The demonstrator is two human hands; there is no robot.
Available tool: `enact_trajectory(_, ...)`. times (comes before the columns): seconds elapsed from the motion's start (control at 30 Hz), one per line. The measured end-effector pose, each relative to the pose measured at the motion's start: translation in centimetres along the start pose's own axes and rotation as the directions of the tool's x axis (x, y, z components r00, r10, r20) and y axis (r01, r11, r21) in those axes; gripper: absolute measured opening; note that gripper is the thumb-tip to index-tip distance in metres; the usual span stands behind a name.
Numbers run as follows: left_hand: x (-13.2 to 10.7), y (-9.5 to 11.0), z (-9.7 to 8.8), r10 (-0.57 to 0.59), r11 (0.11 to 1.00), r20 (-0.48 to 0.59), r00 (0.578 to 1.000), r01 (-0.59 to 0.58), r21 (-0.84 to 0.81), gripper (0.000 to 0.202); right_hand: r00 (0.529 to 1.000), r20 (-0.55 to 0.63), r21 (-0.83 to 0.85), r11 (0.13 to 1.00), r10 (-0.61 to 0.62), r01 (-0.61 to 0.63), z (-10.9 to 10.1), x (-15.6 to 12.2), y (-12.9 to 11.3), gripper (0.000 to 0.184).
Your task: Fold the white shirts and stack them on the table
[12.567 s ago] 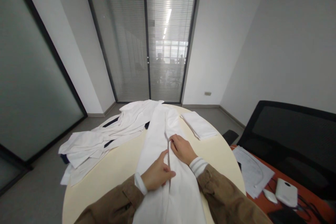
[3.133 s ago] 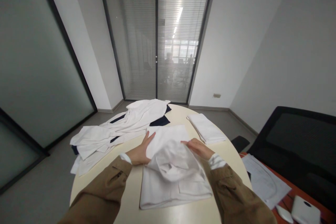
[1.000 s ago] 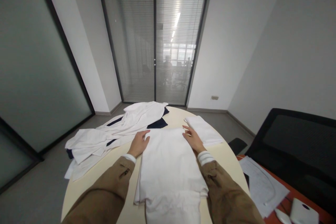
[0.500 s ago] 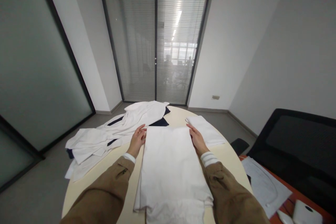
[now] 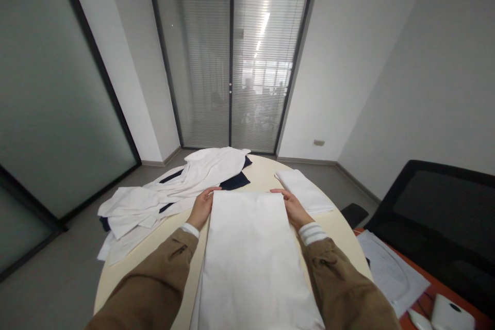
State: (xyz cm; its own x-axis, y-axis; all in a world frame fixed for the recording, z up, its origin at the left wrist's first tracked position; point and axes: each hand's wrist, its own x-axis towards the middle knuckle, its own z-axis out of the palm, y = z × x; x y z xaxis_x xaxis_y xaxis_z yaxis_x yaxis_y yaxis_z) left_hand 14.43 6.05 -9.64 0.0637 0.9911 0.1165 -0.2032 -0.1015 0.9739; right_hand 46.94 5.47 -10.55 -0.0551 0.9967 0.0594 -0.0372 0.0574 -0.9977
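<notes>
On the round cream counter [image 5: 263, 178], your white garment [image 5: 247, 263] lies folded into a long flat panel straight in front of you. The rumpled top layer of a few seconds ago is now smoothed down, so the fold looks squared off and even. Your left grip [image 5: 200, 209] and right grip [image 5: 293, 209] rest open at its far corners, fingers spread and pinching nothing. Beyond them, a heap of white garments with navy trim [image 5: 166, 191] sprawls to your left, and a folded white cloth [image 5: 303, 192] lies to your right.
</notes>
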Motion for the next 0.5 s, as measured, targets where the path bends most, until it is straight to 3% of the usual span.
enact_trajectory(0.1, 0.1, -0.1, -0.1, 0.006, 1.0, -0.024, 1.0, -0.005, 0.022, 0.037, 0.999, -0.033, -0.018, 1.0, -0.003, 0.002, 0.0, 0.0, -0.1, 0.026)
enact_trajectory(0.23, 0.3, -0.8, -0.2, 0.075, 0.993, -0.084, 0.994, -0.066, 0.101, 0.013, 0.999, -0.008, 0.212, 0.977, 0.039, -0.036, 0.5, -0.1, -0.7, 0.02)
enact_trajectory(0.33, 0.2, -1.2, -0.2, 0.089, 0.992, -0.088, 0.992, -0.08, 0.102, 0.011, 0.994, 0.035, 0.301, 0.948, 0.099, -0.105, 0.8, -0.3, -1.2, 0.02)
enact_trajectory(0.5, -0.1, -0.8, 0.5, 0.03, 0.997, -0.067, 0.997, -0.034, -0.069, 0.013, 0.996, 0.013, 0.046, 0.995, 0.091, -0.092, 0.8, -0.7, -1.0, 0.046)
